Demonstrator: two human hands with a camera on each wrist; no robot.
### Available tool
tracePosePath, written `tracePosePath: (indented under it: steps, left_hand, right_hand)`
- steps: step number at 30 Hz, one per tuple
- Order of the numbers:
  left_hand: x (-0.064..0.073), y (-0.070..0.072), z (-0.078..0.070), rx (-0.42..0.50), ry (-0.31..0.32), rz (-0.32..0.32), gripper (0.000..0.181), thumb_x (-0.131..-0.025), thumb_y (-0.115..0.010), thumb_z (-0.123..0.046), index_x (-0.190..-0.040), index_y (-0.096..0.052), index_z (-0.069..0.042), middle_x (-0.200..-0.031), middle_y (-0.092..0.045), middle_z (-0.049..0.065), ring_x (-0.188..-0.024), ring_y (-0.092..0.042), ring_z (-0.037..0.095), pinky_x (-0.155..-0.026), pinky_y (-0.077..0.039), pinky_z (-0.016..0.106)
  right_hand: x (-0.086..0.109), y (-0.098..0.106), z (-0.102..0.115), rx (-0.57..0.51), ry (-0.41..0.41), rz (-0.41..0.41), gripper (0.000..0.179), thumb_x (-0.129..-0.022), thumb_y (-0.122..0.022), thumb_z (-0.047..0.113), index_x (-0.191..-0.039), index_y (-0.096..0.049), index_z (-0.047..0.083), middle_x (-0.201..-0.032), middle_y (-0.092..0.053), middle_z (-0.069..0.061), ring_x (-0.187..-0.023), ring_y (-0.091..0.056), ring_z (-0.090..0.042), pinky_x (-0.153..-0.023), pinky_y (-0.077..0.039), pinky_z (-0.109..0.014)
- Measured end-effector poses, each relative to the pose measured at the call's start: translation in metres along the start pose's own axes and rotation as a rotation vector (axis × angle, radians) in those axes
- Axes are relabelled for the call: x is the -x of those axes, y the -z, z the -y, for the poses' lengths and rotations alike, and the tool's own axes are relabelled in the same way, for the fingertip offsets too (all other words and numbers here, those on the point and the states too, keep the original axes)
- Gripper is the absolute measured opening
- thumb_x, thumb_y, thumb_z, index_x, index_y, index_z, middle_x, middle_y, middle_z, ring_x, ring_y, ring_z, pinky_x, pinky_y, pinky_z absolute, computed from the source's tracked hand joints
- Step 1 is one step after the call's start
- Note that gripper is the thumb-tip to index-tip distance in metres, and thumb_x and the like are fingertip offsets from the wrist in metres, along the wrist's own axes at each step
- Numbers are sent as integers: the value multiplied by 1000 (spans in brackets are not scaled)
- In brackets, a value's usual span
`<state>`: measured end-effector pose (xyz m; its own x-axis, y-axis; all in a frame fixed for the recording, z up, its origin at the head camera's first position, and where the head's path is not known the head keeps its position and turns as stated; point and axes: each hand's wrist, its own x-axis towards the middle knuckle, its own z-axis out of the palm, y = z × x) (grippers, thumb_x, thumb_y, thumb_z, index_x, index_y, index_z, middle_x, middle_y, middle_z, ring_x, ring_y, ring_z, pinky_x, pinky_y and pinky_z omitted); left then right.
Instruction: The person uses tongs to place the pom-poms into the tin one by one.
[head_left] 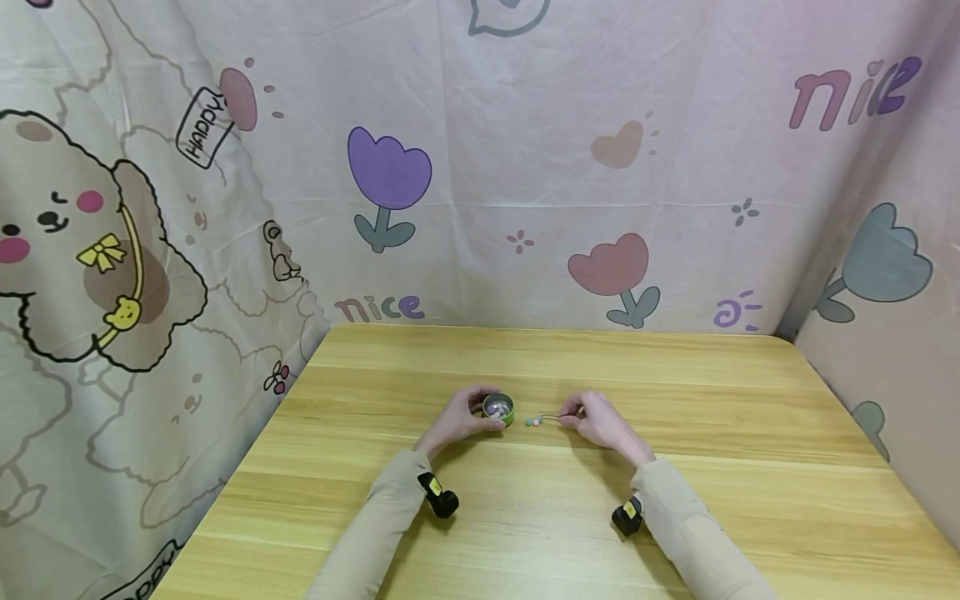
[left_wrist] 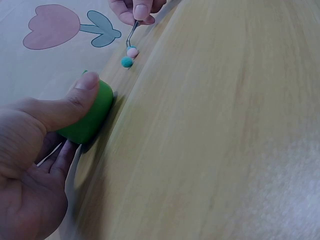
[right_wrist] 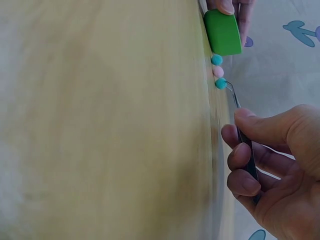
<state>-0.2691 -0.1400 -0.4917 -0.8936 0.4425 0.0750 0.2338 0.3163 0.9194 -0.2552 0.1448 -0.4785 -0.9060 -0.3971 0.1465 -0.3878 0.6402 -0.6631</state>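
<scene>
My left hand point(head_left: 459, 417) grips a small round green cup point(left_wrist: 96, 114), thumb on one side and fingers on the other. The cup stands on the table with its mouth up, and small pale things point(head_left: 497, 409) show inside it. My right hand point(head_left: 597, 419) holds a pair of bent-tip tweezers point(right_wrist: 242, 132) between thumb and fingers. Their tip meets a teal pom-pom point(right_wrist: 221, 83). Beside it lie a pink pom-pom point(right_wrist: 218, 71) and another teal pom-pom point(right_wrist: 216, 60), in a short row between the tweezers and the cup.
The wood-grain table point(head_left: 517, 533) reaches back to a printed cloth point(head_left: 510, 167) hanging behind it and along both sides. Black wrist cameras sit on both sleeves, low over the tabletop.
</scene>
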Motion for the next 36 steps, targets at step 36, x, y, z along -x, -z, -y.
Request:
tracePosePath:
  steps: [36]
  left_hand:
    - [-1,0,2,-33,4,-20,62,-80,-82,-3,-135,-55,6,-133,-61,26,-121,-63,39,-108,-53,43]
  right_hand:
    - [9,12,8,247,46,-71,10,-84,-71,-6,-87,-72,3,-83,-73,-8,-67,-56,-9,-60,-52,-22]
